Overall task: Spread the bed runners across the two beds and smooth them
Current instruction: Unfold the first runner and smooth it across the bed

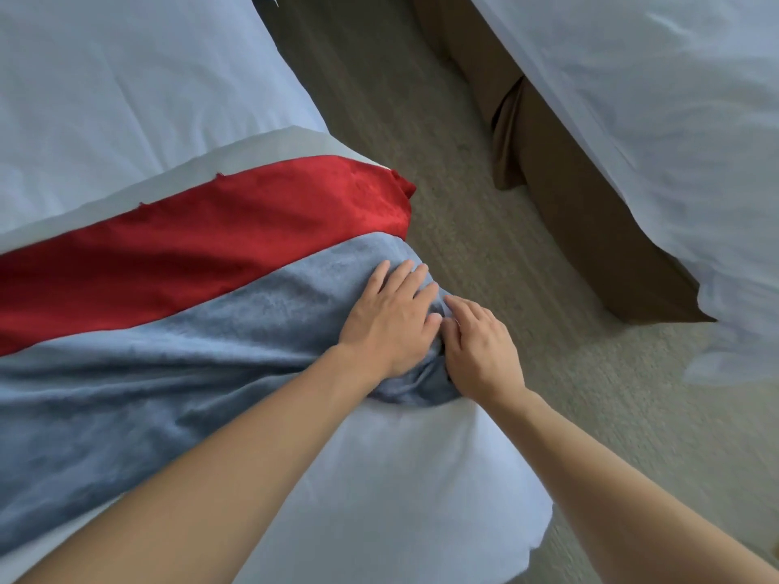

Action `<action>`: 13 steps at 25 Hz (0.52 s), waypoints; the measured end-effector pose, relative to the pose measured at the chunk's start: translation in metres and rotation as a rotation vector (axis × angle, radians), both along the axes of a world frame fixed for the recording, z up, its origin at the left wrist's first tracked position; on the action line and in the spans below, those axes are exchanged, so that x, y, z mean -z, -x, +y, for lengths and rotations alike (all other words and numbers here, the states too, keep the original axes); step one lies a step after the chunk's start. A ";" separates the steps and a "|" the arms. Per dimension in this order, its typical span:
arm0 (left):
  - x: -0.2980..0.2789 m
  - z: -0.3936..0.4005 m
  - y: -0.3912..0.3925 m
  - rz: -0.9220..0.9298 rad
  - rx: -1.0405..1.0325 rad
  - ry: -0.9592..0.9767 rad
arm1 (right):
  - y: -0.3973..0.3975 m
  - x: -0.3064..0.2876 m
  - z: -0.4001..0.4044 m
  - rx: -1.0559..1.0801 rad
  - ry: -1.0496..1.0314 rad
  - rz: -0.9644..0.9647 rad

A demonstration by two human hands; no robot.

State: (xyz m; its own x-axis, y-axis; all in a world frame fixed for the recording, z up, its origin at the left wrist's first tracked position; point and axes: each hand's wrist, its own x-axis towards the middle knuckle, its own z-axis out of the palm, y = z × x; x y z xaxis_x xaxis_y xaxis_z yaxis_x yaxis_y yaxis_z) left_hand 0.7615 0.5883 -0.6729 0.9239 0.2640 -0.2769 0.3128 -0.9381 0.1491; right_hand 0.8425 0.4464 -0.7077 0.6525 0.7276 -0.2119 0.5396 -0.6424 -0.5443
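Fingers (404, 276) of left hand (390, 320) flat, pressing the blue-grey fleecy bed runner (168, 373) at the near white bed (379, 478) edge; right hand (478, 347) touching alongside, curled, grip unclear. Runner's long axis runs away leftward beside the red satin bed runner (210, 242); smooth that way.

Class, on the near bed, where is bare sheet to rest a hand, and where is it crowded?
Bare white sheet lies beyond the red runner, and more below the blue runner. The blue runner's end is crowded: left hand and right hand meet there.
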 end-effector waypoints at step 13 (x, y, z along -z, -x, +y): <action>-0.008 0.206 -0.062 -0.052 -0.171 -0.359 | -0.002 -0.004 0.167 0.051 -0.172 0.075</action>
State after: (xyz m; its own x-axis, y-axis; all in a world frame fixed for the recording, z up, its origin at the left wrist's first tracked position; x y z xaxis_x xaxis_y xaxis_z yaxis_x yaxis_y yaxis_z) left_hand 0.8237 0.7947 -0.6652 0.8684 0.4870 -0.0931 0.4699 -0.8683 -0.1589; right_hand 0.8442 0.6138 -0.7041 0.6766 0.7236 -0.1363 0.4627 -0.5618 -0.6858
